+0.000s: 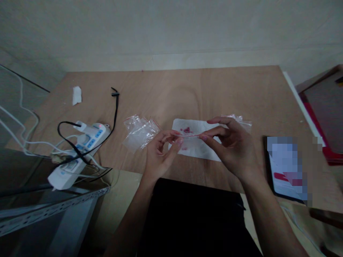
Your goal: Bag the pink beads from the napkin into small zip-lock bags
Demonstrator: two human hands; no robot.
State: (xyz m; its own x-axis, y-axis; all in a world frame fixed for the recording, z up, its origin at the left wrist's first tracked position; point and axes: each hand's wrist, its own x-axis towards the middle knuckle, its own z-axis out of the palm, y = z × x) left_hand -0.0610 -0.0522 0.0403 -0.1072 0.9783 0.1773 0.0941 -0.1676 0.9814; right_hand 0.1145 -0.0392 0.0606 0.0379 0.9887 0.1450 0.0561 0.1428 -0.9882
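Note:
My left hand [164,150] and my right hand [232,142] pinch the two ends of the reddish top edge of a small clear zip bag [189,135]. A few small pinkish pieces [184,148] show faintly below that edge; whether they are inside the bag I cannot tell. Beneath the bag lies a sheet of white paper [203,151], partly covered by my right hand. A little cluster of dark red bead-like bits [187,130] rests on the paper, just beyond the bag's edge.
Clear zip bags [140,134] lie left of my left hand, and another clear bag [245,124] behind my right. A phone [286,169] sits at right. At left are a power strip [80,153] with tangled cables, a black cord [116,107] and a white scrap [76,95].

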